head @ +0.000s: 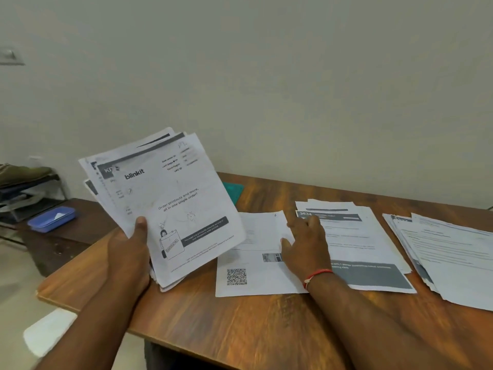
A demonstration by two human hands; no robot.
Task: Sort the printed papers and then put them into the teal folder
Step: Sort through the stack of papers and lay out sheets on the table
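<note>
Papers in a fanned stack are held tilted above the near left corner of the table. The left hand grips the stack from below, with the thumb pressed on the front sheet and the fingers hidden behind. The front sheet bears the word "blinkit" and a small drawing, and the edges of other sheets stick out behind it at the top and left.

The right hand lies palm down with its fingers spread and relaxed, gripping nothing. It rests across the right edge of a sheet with a QR code and the left edge of the middle pile, whose top page carries a dark header reading "3634". A red thread circles that wrist.

Further right, just beside the middle pile, lies another pile of text pages, loosely squared and running out of view.

Only a corner of the teal folder shows, flat on the far side of the table and behind the held stack.

Left of the table, on a lower dark surface, sits a blue tray with something white in it. Beyond it is a rack with a shoe on top.
</note>
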